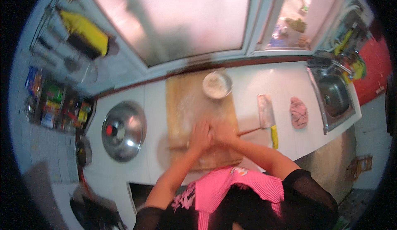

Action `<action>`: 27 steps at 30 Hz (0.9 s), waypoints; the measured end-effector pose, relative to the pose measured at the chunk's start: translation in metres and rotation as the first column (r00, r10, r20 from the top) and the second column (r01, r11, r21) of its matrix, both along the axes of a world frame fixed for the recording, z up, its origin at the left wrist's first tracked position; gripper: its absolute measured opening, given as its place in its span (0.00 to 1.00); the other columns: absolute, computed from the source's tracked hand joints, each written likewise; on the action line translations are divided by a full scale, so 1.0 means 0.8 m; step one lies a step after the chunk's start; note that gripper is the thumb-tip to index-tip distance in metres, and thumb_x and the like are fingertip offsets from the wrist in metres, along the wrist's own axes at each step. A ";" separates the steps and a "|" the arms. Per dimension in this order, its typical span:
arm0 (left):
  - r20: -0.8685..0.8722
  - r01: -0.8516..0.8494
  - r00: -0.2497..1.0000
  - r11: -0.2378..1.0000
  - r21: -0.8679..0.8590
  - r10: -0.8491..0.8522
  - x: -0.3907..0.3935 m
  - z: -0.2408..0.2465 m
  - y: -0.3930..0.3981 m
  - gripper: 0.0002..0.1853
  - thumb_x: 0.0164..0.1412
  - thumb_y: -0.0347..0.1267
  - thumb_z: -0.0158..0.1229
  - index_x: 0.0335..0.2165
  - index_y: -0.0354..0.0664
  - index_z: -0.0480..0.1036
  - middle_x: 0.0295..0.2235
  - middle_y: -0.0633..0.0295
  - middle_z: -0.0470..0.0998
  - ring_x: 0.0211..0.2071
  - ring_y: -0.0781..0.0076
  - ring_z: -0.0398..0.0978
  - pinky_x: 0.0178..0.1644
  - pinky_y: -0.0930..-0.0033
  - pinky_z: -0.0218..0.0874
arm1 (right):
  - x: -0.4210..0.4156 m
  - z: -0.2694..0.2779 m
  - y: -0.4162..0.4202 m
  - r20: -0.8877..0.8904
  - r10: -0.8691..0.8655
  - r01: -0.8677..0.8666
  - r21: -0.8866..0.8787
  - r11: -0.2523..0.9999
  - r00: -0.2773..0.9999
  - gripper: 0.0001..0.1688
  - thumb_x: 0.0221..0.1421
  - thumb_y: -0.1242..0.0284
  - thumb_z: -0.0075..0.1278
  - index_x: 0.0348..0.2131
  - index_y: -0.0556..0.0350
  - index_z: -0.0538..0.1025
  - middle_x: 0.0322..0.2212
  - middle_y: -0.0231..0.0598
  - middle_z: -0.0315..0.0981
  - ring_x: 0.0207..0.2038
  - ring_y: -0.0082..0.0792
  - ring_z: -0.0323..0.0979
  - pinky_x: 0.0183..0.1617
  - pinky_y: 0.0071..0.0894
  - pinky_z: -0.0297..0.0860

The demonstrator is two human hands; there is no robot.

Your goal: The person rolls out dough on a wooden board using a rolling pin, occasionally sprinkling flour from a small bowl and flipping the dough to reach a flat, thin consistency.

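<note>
My left hand (201, 136) and my right hand (224, 132) lie side by side, palms down, over the near half of a floured wooden board (183, 99). A thin wooden rolling pin (252, 132) shows on both sides of my hands, its right end past the board's edge; its middle is hidden beneath them. Whether my fingers wrap it is blurred. Something pale, perhaps dough, shows in part between my hands. Behind them, at the board's far right corner, stands a metal bowl (216, 85) of what looks like flour.
Right of the board lie a cleaver (266, 112) with a yellow handle and a pink cloth (299, 112). A metal sink (334, 96) is at the far right. On the left stands a large metal basin (131, 133) with small things inside. Packets and jars fill a rack (62, 106) farther left.
</note>
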State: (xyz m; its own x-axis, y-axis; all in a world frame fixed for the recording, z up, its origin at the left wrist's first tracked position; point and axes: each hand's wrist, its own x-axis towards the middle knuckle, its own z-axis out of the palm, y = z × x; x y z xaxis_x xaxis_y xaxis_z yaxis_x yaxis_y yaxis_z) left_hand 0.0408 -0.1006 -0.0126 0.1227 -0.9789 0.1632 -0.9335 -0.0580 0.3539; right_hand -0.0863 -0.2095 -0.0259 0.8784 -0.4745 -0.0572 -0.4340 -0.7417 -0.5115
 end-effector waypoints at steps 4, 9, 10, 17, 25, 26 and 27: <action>-0.075 0.118 0.990 0.993 0.025 -0.115 -0.051 -0.001 0.082 0.31 0.54 0.37 0.47 0.54 0.26 0.60 0.56 0.38 0.61 0.59 0.47 0.58 0.64 0.49 0.45 | -0.068 0.015 0.068 0.137 0.167 -0.152 -0.112 0.982 0.976 0.32 0.59 0.60 0.38 0.54 0.68 0.63 0.54 0.60 0.59 0.57 0.51 0.59 0.65 0.49 0.48; 0.017 0.095 0.995 0.995 0.015 -0.096 0.002 -0.026 0.043 0.32 0.53 0.36 0.49 0.54 0.29 0.60 0.57 0.42 0.61 0.59 0.48 0.58 0.63 0.52 0.47 | -0.015 0.007 0.029 -0.025 0.154 -0.156 -0.190 0.969 0.988 0.31 0.60 0.59 0.37 0.55 0.63 0.63 0.55 0.53 0.61 0.57 0.47 0.60 0.64 0.48 0.48; 0.039 0.080 0.996 0.997 -0.014 -0.080 0.009 -0.017 0.015 0.32 0.53 0.36 0.49 0.55 0.30 0.60 0.57 0.44 0.62 0.59 0.49 0.58 0.63 0.52 0.47 | -0.007 0.008 0.014 0.008 0.086 -0.082 -0.201 0.976 0.996 0.31 0.60 0.58 0.37 0.55 0.63 0.64 0.55 0.52 0.61 0.57 0.47 0.60 0.64 0.49 0.49; -0.047 0.082 0.995 0.997 -0.004 -0.082 -0.031 -0.010 0.056 0.29 0.55 0.35 0.48 0.55 0.31 0.61 0.57 0.44 0.62 0.59 0.48 0.58 0.64 0.50 0.45 | -0.044 -0.009 0.052 0.171 0.117 -0.052 -0.343 0.938 0.978 0.32 0.60 0.57 0.38 0.55 0.63 0.63 0.53 0.53 0.63 0.54 0.47 0.63 0.64 0.51 0.50; 0.087 0.045 0.994 0.979 0.197 -0.063 0.032 0.008 -0.003 0.30 0.57 0.38 0.50 0.55 0.34 0.60 0.57 0.42 0.60 0.59 0.47 0.56 0.64 0.48 0.44 | 0.010 0.051 -0.008 -0.099 0.069 -0.054 0.152 0.987 0.993 0.30 0.59 0.58 0.40 0.52 0.62 0.64 0.49 0.53 0.66 0.53 0.48 0.63 0.62 0.50 0.53; 0.277 0.052 0.961 0.990 -0.133 -0.013 0.052 -0.010 -0.020 0.30 0.57 0.39 0.50 0.55 0.35 0.60 0.57 0.43 0.60 0.60 0.47 0.55 0.64 0.46 0.43 | 0.017 0.049 -0.018 0.062 -0.033 0.035 -0.038 0.999 0.998 0.29 0.59 0.59 0.41 0.52 0.61 0.64 0.49 0.53 0.66 0.53 0.48 0.64 0.61 0.50 0.54; 0.165 -0.060 0.981 0.971 -0.233 0.100 0.051 -0.002 -0.038 0.31 0.57 0.39 0.51 0.56 0.35 0.59 0.57 0.43 0.60 0.60 0.48 0.55 0.64 0.46 0.42 | 0.020 0.045 -0.039 0.235 -0.116 0.168 -0.215 0.962 0.965 0.28 0.58 0.59 0.42 0.51 0.61 0.65 0.49 0.53 0.66 0.53 0.48 0.64 0.60 0.50 0.54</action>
State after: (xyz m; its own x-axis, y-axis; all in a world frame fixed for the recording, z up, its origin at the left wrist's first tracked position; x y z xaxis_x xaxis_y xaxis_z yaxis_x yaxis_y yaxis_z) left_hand 0.0817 -0.1308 -0.0146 0.1490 -0.9023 0.4045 -0.9774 -0.0724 0.1985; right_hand -0.0700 -0.2407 0.0100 0.7796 -0.5723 0.2543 -0.4400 -0.7895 -0.4279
